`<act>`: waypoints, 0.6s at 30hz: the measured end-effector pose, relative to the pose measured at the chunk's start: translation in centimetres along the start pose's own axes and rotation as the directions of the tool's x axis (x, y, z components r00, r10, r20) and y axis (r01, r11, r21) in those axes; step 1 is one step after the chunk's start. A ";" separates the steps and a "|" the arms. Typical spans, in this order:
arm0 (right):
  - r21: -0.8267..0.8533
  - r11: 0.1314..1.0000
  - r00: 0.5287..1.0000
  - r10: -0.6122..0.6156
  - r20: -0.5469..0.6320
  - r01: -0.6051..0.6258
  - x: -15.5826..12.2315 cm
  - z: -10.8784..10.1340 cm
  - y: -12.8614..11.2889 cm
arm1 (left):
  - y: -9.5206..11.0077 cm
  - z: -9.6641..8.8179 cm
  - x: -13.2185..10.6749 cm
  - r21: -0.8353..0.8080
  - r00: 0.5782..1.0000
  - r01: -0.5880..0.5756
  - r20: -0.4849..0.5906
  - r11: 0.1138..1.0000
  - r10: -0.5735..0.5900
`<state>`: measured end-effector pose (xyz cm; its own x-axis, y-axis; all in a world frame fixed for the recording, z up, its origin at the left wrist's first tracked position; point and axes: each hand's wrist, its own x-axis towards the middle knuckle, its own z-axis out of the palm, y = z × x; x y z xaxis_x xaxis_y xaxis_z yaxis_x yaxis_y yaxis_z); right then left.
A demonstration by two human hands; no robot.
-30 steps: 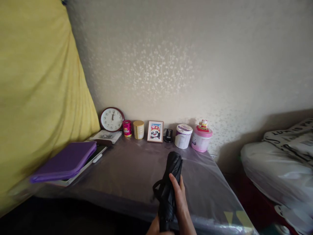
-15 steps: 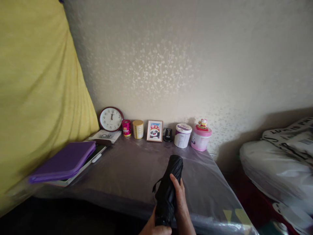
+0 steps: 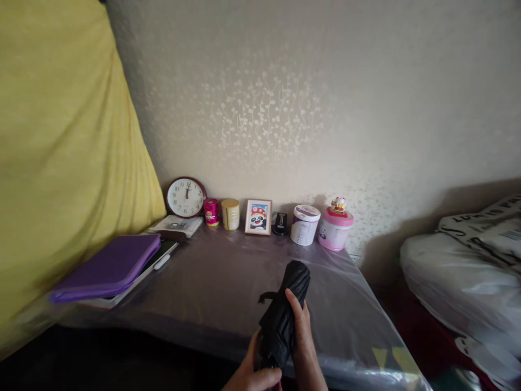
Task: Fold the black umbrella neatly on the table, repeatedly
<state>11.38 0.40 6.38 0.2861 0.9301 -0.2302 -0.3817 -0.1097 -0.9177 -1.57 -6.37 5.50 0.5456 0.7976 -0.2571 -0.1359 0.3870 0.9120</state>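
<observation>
Compared with a second ago, the folded black umbrella (image 3: 280,321) leans further right at its far end, and the person's left hand (image 3: 253,369) shows more fully at its near end. Fingers of that hand are closed round the near end, the thumb lying across it. Along the umbrella's right side, the right hand (image 3: 302,332) grips it with its thumb on top; how far its other fingers wrap underneath cannot be told. A loose strap (image 3: 268,296) sticks out on the left. Both hands hold the umbrella over the near part of the covered table (image 3: 220,282). Beyond it, at the far side, stand a picture frame (image 3: 258,217), a white tub (image 3: 305,228) and a pink-lidded tub (image 3: 335,234); a purple folder (image 3: 109,266) lies on the left.
</observation>
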 end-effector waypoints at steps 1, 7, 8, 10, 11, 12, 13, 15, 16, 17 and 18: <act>0.014 1.000 1.000 0.002 0.014 -0.002 -0.1 0.0 -0.2 | 0.1 0.2 0.0 -0.064 0.999 0.045 0.023 0.997 -0.044; -0.144 0.982 0.993 -0.121 0.007 0.121 0.1 0.1 -0.1 | -1.6 -0.2 1.2 0.252 0.991 0.055 -0.129 0.966 -0.022; -0.178 0.973 0.989 -0.147 -0.001 0.144 0.3 0.1 0.1 | -1.8 -0.3 1.4 0.390 0.983 0.042 -0.182 0.920 0.033; -0.229 0.957 0.983 -0.184 -0.010 0.177 0.6 0.0 0.5 | -1.6 -0.8 1.6 0.630 0.959 0.092 -0.265 0.771 0.103; -0.255 0.948 0.980 -0.199 -0.014 0.189 0.8 0.0 0.6 | -1.3 -1.0 1.6 0.716 0.949 0.139 -0.294 0.684 0.116; -0.282 0.938 0.977 -0.214 -0.020 0.200 1.0 -0.1 0.7 | -0.8 -1.2 1.5 0.783 0.942 0.180 -0.312 0.596 0.126; -0.315 0.925 0.972 -0.233 -0.029 0.212 1.2 -0.1 0.8 | -0.4 -1.5 1.4 0.834 0.938 0.209 -0.319 0.510 0.137; -0.383 0.892 0.959 -0.278 -0.050 0.238 1.6 -0.3 0.9 | 0.6 -2.1 1.2 0.904 0.937 0.232 -0.307 0.359 0.168; -0.415 0.875 0.952 -0.300 -0.057 0.250 1.9 -0.4 0.9 | 1.1 -2.4 1.2 0.926 0.937 0.232 -0.295 0.298 0.188; -0.444 0.856 0.944 -0.323 -0.063 0.263 2.1 -0.5 1.0 | 1.4 -2.8 1.3 0.942 0.938 0.227 -0.280 0.246 0.204; -0.471 0.836 0.934 -0.351 -0.064 0.282 2.3 -0.7 1.2 | 1.7 -3.1 1.3 0.954 0.940 0.221 -0.263 0.200 0.217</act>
<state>12.18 2.21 4.52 0.4572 0.8852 0.0861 0.1751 0.0054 -0.9845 -3.65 -3.20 5.68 0.2656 0.9555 -0.1283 0.8828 -0.1875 0.4307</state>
